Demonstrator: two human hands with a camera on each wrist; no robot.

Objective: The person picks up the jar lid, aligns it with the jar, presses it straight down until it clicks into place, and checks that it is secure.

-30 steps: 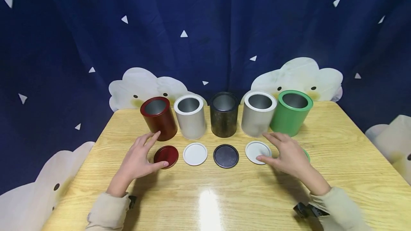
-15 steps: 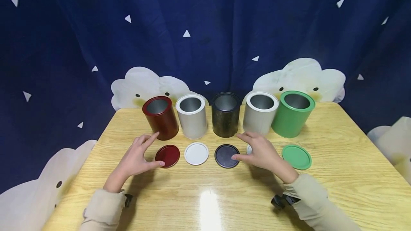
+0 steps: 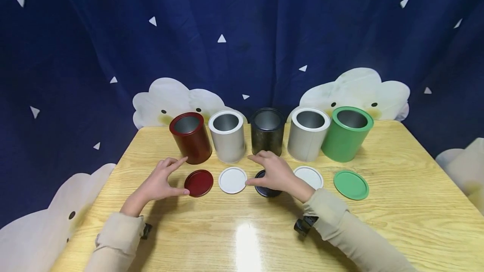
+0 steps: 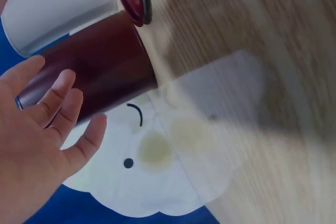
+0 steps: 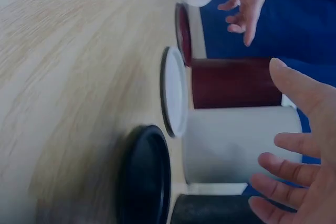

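I see L hand wide, empty, by red lid, lower left of ctr; R hand wide, over blk lid, lower ctr. If it dips, might shove white lid.

1. Dark red lid: round, flat, beside the left hand; contact unclear. Red can upright, open, behind.
2. Black lid: flat, partly hidden from me by the right hand. Black can upright, open, behind.
3. White lid: flat, between red and black. White can upright, open, behind.
4. Second white lid, green lid: flat; second white can, green can upright, open, behind.
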